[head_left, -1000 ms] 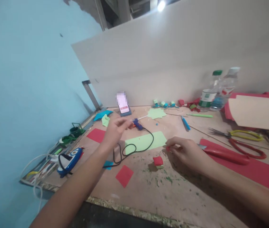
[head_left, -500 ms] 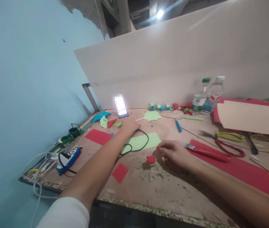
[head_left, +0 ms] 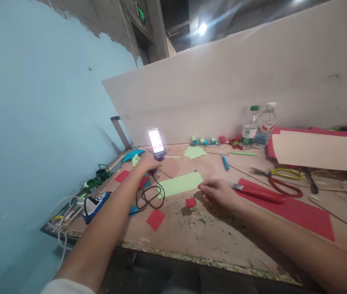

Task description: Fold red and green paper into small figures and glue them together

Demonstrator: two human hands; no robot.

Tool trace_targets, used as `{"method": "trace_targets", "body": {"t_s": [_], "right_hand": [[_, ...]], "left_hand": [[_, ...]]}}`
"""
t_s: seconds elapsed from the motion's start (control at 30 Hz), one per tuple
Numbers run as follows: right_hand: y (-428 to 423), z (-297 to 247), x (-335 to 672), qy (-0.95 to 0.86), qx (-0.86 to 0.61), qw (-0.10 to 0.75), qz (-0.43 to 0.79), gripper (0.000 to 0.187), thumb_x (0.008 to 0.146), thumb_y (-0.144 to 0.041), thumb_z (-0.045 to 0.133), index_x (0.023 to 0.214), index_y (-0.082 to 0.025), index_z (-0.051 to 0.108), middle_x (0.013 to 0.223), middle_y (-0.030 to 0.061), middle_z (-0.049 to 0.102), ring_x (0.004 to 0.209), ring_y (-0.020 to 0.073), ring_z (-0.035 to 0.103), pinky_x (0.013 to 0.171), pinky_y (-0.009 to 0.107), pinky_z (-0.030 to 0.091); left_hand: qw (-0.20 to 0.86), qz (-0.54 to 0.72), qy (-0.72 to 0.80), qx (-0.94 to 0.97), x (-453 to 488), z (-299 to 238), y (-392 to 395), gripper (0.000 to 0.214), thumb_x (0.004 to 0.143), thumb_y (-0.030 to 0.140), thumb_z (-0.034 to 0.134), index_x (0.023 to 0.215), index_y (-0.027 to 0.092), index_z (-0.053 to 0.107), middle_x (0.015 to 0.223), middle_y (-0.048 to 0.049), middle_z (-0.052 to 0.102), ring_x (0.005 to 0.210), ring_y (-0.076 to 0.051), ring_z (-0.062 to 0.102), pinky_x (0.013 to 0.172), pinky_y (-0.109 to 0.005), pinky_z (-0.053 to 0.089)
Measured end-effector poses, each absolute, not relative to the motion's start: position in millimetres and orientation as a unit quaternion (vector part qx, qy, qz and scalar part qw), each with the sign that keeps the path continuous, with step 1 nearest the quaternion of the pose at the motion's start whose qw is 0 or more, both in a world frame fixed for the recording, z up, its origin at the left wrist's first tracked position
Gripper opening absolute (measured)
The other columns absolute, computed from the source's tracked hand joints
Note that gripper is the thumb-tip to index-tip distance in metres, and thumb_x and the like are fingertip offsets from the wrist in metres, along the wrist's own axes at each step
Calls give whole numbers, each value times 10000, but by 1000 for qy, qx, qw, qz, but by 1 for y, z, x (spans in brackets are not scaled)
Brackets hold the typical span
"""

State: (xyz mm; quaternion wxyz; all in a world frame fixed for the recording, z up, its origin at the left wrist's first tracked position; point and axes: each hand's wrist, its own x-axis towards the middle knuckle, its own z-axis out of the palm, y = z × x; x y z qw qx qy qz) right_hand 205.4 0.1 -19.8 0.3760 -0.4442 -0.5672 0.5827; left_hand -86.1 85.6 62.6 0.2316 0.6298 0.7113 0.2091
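Observation:
My left hand [head_left: 148, 165] reaches to the far left of the table. Its fingers are closed round a dark blue corded tool [head_left: 155, 169], mostly hidden by the hand, with a black cord [head_left: 163, 192] trailing from it. Just beyond stands a lit phone [head_left: 155, 142]. My right hand [head_left: 217, 192] is above the middle of the table, thumb and fingertips pinching a small red piece [head_left: 200, 186]. Near it sits a little red and green paper cube [head_left: 191, 203]. A light green paper strip [head_left: 179, 184] lies between the hands, and a red paper square [head_left: 155, 220] lies nearer me.
On the right are a red-handled knife [head_left: 261, 193] on a long red paper strip [head_left: 308, 218], scissors [head_left: 286, 181] and a blue pen [head_left: 225, 162]. Two bottles [head_left: 249, 132] and several small paper cubes [head_left: 203, 141] line the back board. A blue and white device [head_left: 96, 206] sits at the left edge.
My left hand has moved left, bringing the corded tool beside the phone; the cord now loops left of the green strip. My right hand keeps its pinch. The camera view has shifted slightly.

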Motion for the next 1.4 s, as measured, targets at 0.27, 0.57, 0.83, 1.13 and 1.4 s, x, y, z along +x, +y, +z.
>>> {"method": "trace_targets", "body": {"t_s": [0.27, 0.57, 0.83, 1.13, 1.4], "right_hand": [[-1, -21, 207, -463, -418, 416, 662, 360, 627, -372, 964, 778, -154, 721, 637, -16, 631, 511, 96, 535, 475, 232, 435], [2, -19, 210, -394, -401, 444, 698, 366, 626, -331, 1002, 799, -148, 737, 601, -22, 596, 528, 91, 525, 477, 211, 416], [0, -24, 208, -359, -386, 437, 729, 353, 685, -357, 993, 852, -144, 767, 616, -28, 618, 528, 80, 554, 478, 193, 427], [0, -23, 210, -351, -344, 436, 754, 245, 759, -290, 946, 896, -179, 777, 712, -23, 676, 549, 83, 592, 483, 196, 466], [2, -21, 210, -362, -343, 431, 752, 198, 778, -277, 936, 877, -179, 795, 750, -14, 715, 533, 73, 587, 484, 197, 465]], "left_hand": [[460, 384, 611, 517, -106, 65, 36, 332, 1035, 382, 671, 1271, 149, 657, 1197, -95, 700, 977, -212, 711, 835, -395, 633], [602, 473, 436, 473, -44, 42, 22, 322, 684, 320, 829, 852, 150, 612, 612, 49, 506, 499, -56, 417, 508, -185, 370], [670, 410, 442, 433, -44, 3, 5, 385, 681, 468, 894, 704, 165, 657, 516, 61, 411, 443, -67, 355, 472, -225, 386], [599, 324, 472, 560, -44, -1, 4, 454, 699, 434, 874, 483, 221, 537, 478, 13, 436, 455, -132, 423, 443, -283, 380], [629, 337, 456, 532, -39, 2, 2, 384, 680, 297, 896, 489, 221, 572, 494, 18, 498, 468, -145, 487, 446, -278, 412]]}}
